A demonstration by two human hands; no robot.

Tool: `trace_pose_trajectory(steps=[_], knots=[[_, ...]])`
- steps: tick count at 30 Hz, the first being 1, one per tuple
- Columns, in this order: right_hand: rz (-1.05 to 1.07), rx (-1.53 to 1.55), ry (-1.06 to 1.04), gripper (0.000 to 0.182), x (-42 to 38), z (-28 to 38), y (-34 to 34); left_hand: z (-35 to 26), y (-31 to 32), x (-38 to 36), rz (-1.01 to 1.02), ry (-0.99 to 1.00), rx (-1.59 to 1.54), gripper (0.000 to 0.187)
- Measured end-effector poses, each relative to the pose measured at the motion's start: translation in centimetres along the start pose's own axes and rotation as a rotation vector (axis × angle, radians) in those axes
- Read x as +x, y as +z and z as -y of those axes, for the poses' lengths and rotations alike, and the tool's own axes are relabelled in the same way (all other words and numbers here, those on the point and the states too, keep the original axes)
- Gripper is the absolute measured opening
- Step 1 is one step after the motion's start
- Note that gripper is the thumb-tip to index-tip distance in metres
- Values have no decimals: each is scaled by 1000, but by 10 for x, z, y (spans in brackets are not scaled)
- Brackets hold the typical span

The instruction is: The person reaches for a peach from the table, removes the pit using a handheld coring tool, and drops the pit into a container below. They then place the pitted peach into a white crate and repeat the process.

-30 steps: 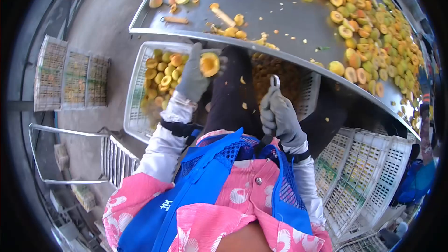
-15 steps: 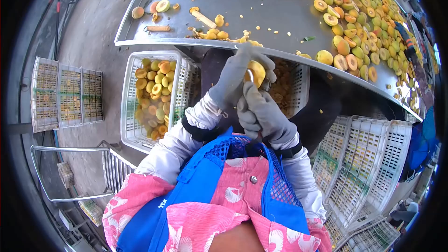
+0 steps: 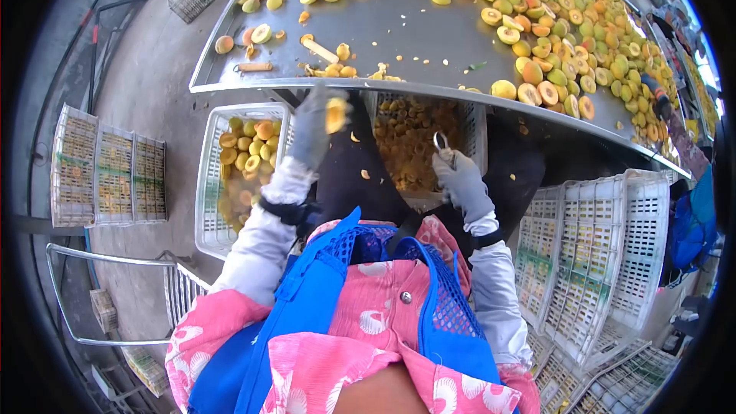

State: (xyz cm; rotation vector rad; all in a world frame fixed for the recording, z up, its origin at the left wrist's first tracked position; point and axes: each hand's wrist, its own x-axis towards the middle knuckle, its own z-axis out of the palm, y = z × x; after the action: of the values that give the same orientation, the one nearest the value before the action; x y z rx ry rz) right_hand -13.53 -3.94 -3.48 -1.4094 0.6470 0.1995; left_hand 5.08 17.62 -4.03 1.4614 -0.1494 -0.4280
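While the left hand (image 3: 310,132) was raised in its grey knit glove, it gripped a fruit half (image 3: 336,115) between fingers and thumb. The half was yellow-orange, cut face outward, and blurred. It hung just under the edge of the worktop (image 3: 414,31), above the gap between two crates.

Far left, empty white mesh trays (image 3: 111,167) lay on the concrete floor. The left crate (image 3: 211,207), white plastic lattice, held pale yellow and orange fruit halves and sat just left of the raised hand. The middle crate (image 3: 475,134) was filled with small brown pits (image 3: 406,138) and stood between the two hands, under the worktop's rim.

The right hand (image 3: 460,180), also gloved in grey, was clenched round a pitting tool (image 3: 442,142) whose metal loop stuck up over the pits. The two hands were well apart, and the fruit half was with the left one only.

The worktop was smooth, dull sheet metal with a curved edge, strewn with scraps near the person and heaped with round halved fruit (image 3: 552,38) toward the right. Stacked empty white crates (image 3: 598,261) stood at the right.
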Motion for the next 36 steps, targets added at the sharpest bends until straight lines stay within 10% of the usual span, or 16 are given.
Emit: trace_pose_trajectory(steps=[2,4,5,8,10,16,20,29,32,36], knots=[[-191,-148,-112,25,2,3,-3,15,-66,-7,-204,95,187,38],[-190,-168,-203,21,15,13,-7,15,-134,-30,-395,290,1248,25],[-164,-99,-221,21,25,15,-11,12,-161,-48,-444,398,1299,24],[-119,-6,-283,18,45,39,-32,-2,-185,-45,-566,399,1145,23],[-247,-224,-313,15,59,57,-47,-26,-162,-40,-555,-28,747,26],[-624,-400,-641,21,142,71,-153,-45,-121,111,-78,246,985,30],[-814,-676,-422,27,158,115,-201,-58,-100,240,61,353,1130,48],[-1011,-967,-370,39,288,146,-289,-48,-72,460,-458,178,1275,89],[-981,-564,-103,49,336,154,-300,-37,-62,499,-228,87,1042,91],[-893,-1062,-170,44,361,171,-246,-39,-6,483,22,270,1167,82]])
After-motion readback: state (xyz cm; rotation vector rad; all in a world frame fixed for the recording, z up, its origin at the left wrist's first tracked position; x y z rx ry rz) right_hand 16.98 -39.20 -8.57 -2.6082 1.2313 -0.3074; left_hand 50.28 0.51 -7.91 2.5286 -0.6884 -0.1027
